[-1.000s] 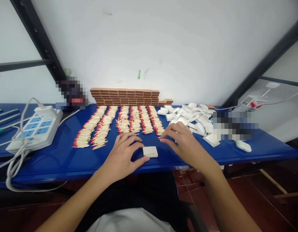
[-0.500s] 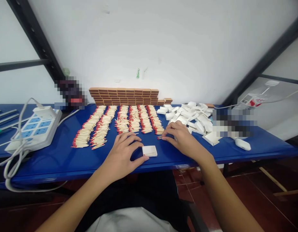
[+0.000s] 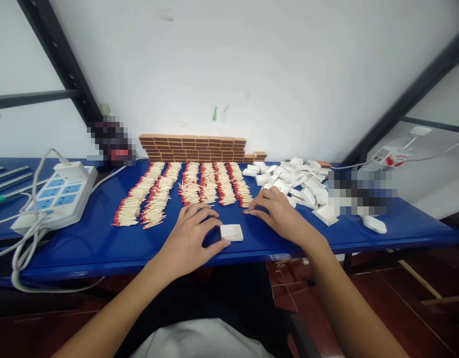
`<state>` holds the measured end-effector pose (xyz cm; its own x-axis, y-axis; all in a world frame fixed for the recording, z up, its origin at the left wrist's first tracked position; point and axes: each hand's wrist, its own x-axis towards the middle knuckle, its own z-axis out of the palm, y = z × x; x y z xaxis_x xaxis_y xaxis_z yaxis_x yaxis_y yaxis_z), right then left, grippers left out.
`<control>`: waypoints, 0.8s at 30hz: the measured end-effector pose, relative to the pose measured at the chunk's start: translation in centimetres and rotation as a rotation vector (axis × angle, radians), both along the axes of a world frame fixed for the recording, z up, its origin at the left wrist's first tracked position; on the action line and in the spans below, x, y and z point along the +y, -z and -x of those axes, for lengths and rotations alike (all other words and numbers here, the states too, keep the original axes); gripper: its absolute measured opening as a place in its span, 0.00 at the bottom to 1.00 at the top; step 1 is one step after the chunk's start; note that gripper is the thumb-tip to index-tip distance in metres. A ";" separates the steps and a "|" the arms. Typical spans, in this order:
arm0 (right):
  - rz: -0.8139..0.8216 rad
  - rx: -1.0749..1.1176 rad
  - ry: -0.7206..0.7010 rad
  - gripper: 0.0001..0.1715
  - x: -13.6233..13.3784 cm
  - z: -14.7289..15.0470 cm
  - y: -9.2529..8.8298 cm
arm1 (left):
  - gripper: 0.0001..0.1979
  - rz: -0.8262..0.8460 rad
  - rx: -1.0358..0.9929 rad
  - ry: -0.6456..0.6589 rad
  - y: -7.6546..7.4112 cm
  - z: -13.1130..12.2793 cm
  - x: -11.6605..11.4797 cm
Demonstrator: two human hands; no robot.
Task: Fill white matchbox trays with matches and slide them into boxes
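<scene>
My left hand (image 3: 194, 238) rests on the blue table with thumb and forefinger closed on the left end of a small white matchbox tray (image 3: 233, 231). A match or so seems to lie inside the tray, too small to make out well. My right hand (image 3: 272, 209) is at the near end of the rightmost row of red-tipped matches (image 3: 239, 184). Its fingertips are pinched on a few matches (image 3: 246, 211) there; the exact grip is partly hidden by the fingers. More rows of matches (image 3: 155, 199) stretch leftward beyond my left hand.
A wall of stacked brown matchboxes (image 3: 192, 148) stands at the back. White empty trays (image 3: 296, 176) lie heaped right of the matches. A power strip (image 3: 58, 199) with looped white cables sits at left. A white earphone case (image 3: 374, 224) and plastic bottle (image 3: 393, 151) are at right.
The camera view has shifted very slightly. Both hands keep practically the same places and grips, and the tray and match rows stay put.
</scene>
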<state>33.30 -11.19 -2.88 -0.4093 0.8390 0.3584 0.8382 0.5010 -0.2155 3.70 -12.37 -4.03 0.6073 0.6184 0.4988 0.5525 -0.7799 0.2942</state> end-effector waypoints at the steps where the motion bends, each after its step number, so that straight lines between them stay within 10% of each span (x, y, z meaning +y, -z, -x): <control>1: 0.008 -0.003 0.003 0.10 0.0 0.0 0.0 | 0.13 -0.001 0.001 0.000 0.0 0.0 0.0; 17: -0.040 -0.078 -0.091 0.08 -4.6 6.5 -2.4 | 0.14 -0.076 -0.024 -0.015 0.1 -0.2 0.1; 24: -0.107 0.001 0.003 0.07 -1.9 2.8 -2.1 | 0.13 -0.073 -0.034 -0.013 0.1 -0.1 0.0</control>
